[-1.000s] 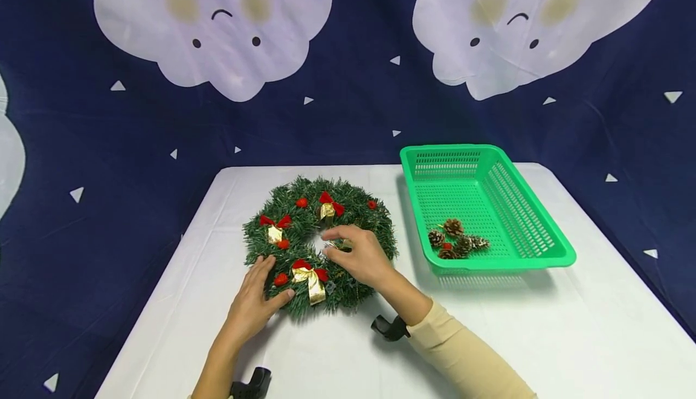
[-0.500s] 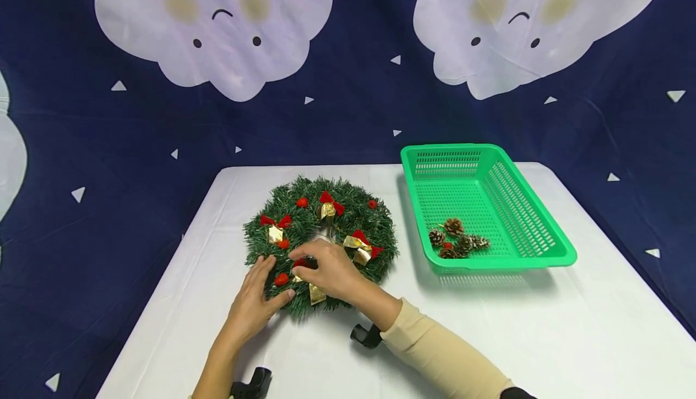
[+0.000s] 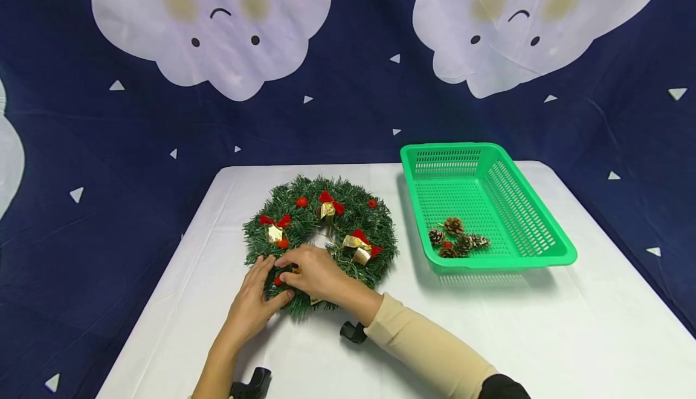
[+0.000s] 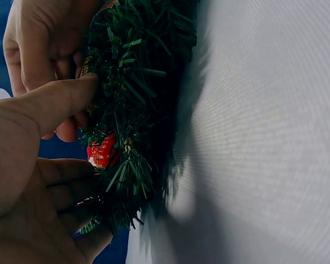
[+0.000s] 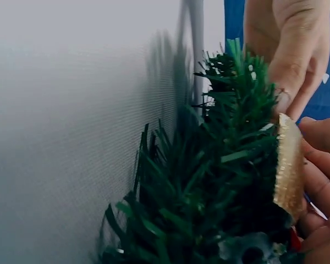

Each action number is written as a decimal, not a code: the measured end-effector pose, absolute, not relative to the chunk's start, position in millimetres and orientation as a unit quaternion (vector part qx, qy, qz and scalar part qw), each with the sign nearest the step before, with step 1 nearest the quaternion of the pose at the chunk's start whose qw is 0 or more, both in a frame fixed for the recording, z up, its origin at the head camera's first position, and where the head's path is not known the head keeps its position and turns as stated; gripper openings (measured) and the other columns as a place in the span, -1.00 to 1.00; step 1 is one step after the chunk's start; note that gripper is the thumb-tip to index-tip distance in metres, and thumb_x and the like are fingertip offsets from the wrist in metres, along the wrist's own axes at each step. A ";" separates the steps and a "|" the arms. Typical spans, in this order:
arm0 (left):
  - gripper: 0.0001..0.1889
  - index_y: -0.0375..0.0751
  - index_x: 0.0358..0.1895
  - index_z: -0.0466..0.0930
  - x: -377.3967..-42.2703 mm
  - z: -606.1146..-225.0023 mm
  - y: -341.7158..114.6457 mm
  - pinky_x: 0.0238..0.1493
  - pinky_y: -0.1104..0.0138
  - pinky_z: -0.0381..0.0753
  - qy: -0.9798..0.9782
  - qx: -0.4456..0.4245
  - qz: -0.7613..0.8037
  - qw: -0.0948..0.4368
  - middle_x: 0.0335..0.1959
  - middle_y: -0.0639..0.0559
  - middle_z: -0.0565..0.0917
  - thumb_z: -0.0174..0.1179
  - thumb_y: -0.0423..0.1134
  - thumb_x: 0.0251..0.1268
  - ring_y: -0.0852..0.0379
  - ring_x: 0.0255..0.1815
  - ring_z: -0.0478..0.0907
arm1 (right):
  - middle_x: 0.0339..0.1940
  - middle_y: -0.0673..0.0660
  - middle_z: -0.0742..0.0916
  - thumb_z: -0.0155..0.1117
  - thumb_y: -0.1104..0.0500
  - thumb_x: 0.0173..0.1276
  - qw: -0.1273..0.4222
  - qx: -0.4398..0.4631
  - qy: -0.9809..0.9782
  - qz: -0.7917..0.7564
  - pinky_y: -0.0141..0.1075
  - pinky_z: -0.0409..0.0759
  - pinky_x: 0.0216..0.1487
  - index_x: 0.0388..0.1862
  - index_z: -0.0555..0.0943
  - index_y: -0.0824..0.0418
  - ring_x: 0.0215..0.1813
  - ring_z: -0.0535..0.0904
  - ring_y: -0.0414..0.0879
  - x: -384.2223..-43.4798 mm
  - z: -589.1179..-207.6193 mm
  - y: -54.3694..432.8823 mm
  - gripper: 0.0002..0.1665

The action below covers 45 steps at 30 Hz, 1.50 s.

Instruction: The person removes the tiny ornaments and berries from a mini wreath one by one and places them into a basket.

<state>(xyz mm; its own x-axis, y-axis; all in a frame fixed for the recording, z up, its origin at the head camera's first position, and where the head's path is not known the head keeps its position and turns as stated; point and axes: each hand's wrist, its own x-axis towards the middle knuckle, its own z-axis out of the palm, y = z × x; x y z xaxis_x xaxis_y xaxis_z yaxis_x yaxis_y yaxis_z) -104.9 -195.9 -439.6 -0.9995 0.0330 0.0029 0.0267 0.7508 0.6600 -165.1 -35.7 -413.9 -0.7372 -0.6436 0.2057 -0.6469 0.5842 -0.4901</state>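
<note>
A green wreath (image 3: 348,188) with red-and-gold bows and red berries lies on the white table. My left hand (image 3: 251,298) rests on its front left side, fingers spread and thumb apart. In the left wrist view, that thumb (image 4: 80,91) touches the needles and the fingertips reach into them. My right hand (image 3: 312,272) hovers over the wreath's front, its fingers loosely bent beside a red berry (image 3: 278,280). Nothing shows in its grasp. It covers most of the front bow, whose gold ribbon (image 5: 289,168) appears beside its fingers in the right wrist view.
A green plastic basket (image 3: 502,217) stands to the right of the wreath. Pine cones (image 3: 454,225) and a small red piece (image 3: 447,245) lie in its near left corner. Behind the white table (image 3: 489,332) hangs a dark blue cloth (image 3: 353,127) with clouds.
My right hand has moved left across the wreath, from the right-hand bow to the front bow and the berry near my left hand. The left hand has stayed in place.
</note>
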 end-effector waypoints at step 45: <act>-0.08 -0.34 0.45 0.05 -100.0 -441.9 -194.9 0.40 -0.19 0.07 0.940 0.038 0.339 -0.015 0.49 -0.23 0.13 0.36 -0.11 0.07 -0.22 0.54 -0.10 | -0.08 -0.20 0.75 0.37 -0.04 0.16 0.114 0.426 -0.896 0.057 -0.42 0.44 -0.04 0.00 0.64 -0.08 -0.10 0.50 -0.26 -166.8 -433.9 -55.0 -0.61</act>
